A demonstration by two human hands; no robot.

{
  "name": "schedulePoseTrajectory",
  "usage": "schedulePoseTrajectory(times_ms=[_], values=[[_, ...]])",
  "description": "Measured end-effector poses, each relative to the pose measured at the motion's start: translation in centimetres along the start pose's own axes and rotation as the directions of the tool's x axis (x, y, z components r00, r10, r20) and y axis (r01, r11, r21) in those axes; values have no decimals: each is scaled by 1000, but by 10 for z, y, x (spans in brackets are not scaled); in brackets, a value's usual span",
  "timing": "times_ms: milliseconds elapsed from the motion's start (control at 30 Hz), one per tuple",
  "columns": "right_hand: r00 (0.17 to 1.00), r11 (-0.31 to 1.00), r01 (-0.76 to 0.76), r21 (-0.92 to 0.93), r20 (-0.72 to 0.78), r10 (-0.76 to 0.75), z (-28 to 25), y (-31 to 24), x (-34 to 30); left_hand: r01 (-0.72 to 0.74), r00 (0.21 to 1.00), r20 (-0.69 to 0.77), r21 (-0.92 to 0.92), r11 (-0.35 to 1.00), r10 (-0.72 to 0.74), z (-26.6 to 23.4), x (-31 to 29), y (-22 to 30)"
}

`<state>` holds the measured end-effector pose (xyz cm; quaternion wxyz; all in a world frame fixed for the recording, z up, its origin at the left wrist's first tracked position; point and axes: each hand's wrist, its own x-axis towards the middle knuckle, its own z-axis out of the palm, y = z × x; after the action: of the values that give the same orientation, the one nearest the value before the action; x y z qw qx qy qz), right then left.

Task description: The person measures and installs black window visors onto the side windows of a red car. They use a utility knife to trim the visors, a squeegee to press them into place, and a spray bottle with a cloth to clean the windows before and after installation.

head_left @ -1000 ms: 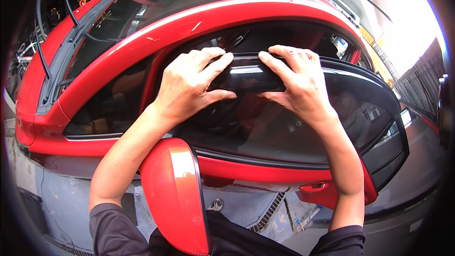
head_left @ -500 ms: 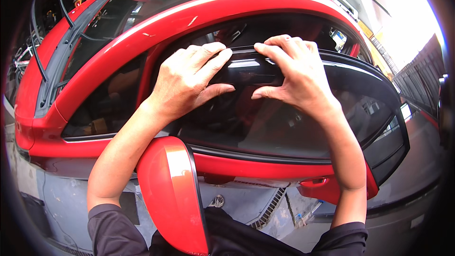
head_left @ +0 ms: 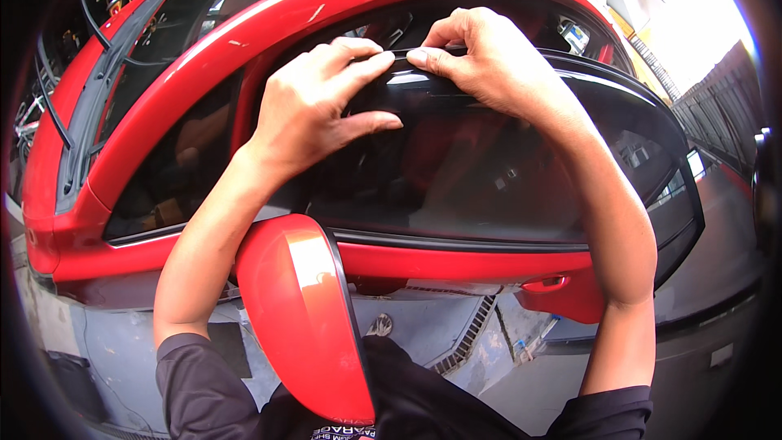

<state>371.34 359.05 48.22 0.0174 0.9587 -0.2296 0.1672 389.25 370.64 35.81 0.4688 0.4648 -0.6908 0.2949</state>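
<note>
A red car's front door stands open before me, its window (head_left: 464,187) bordered by a glossy black upper frame strip (head_left: 419,83). My left hand (head_left: 314,98) rests its fingertips over the strip's top edge. Its thumb sticks out apart, in front of the dark glass. Close to its right, my right hand (head_left: 493,57) pinches that same top edge between thumb and bent fingers. What lies under the right fingertips is hidden.
The red side mirror (head_left: 297,318) juts out between my forearms, close to my body. Behind the door curves the red roof rail (head_left: 350,2). The door handle (head_left: 544,284) is below my right forearm. A floor drain grate (head_left: 466,336) crosses the grey floor.
My right hand has slid left toward my left hand. Its thumb has come up from the strip's lower side to the top edge, closing into a pinch. The left hand keeps its pose.
</note>
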Motion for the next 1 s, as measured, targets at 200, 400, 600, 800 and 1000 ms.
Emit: schedulePoseTrajectory(times_ms=[200, 400, 600, 800, 1000], values=[[1000, 1000, -13, -24, -9, 13, 3, -1, -3, 518, 845, 363, -374, 769, -393, -8, 13, -15], [999, 999, -47, 16, -15, 47, 3, -3, -5, 621, 763, 509, -405, 671, -398, -12, 26, -12], [996, 1000, 13, -22, -92, -15, 5, -2, -10, 615, 767, 446, -309, 726, -461, -13, 29, -2], [993, 992, 113, 55, 9, -114, -12, 10, -4, 603, 778, 449, -336, 724, -440, -12, 33, 1], [999, 995, 26, 100, 29, -29, -16, 3, -8, 598, 752, 606, -462, 654, -259, -1, 59, -7]])
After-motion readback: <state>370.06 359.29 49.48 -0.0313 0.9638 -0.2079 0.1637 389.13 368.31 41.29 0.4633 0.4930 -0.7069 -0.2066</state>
